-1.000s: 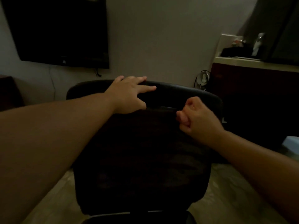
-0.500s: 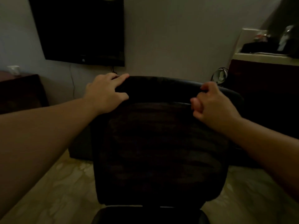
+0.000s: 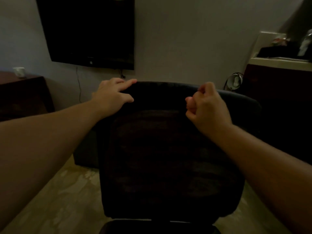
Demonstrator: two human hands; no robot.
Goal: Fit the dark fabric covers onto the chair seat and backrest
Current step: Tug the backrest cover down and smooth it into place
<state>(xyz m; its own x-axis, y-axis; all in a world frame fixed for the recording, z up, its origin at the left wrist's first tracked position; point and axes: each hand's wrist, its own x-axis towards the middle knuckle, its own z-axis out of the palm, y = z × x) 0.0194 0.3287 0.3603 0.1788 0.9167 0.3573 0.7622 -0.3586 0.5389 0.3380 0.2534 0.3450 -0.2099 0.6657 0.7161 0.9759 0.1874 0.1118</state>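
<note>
Head view, dim room. We see the backrest [image 3: 168, 149] upright in front of us, filling the middle of the frame, with the dark fabric cover [image 3: 165, 92] lying over its top edge; fabric and chair are both so dark that we cannot trace where the cover ends. Only the back rim of the seat [image 3: 158, 226] shows, cut off by the bottom edge.

Left hand [image 3: 113, 97]: fingers fairly straight, laid flat over the top left corner of the backrest, thumb on the near face. It presses, not grips.

Right hand [image 3: 206, 105]: curled into a fist at the top edge, right of centre. We cannot tell whether fabric is pinched inside it; the fingertips are hidden.

Behind: a television [image 3: 89, 31] on the wall, top cut off; a dark cabinet [image 3: 22, 93] on the left bearing a small white cup [image 3: 18, 71]; a counter [image 3: 280, 62] at right with blurred items we cannot identify.
</note>
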